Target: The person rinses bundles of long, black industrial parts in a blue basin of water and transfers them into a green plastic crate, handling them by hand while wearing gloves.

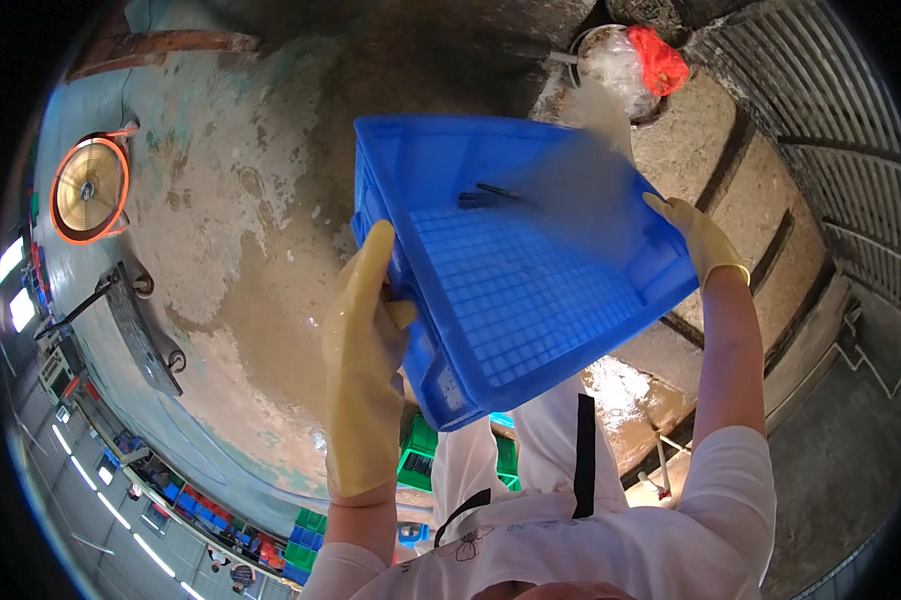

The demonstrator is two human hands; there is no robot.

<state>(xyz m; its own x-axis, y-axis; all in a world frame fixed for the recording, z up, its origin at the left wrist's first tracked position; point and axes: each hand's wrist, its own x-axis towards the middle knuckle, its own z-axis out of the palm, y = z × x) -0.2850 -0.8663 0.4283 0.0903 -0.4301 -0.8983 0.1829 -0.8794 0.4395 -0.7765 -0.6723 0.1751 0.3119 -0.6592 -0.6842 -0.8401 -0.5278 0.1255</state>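
A blue plastic crate point(516, 375) with a gridded bottom is held tilted in front of me, its open side towards me. My left hand point(363, 365), in a yellow rubber glove, is closed on the crate's left side. On the right, my right hand point(703, 238), gloved the same way, grips the opposite rim. A few thin dark strips point(488, 197) lie inside by the far wall. A hazy grey blur covers the crate's far right part and hides what is there.
An orange-rimmed fan point(90, 189) and a dark flat trolley point(137, 325) stand at the left on the wet, stained floor. At the far right is a round container point(611, 75) holding clear plastic and a red bag point(658, 62). Green crates point(418, 453) sit near my legs; a slatted panel point(839, 130) lines the right.
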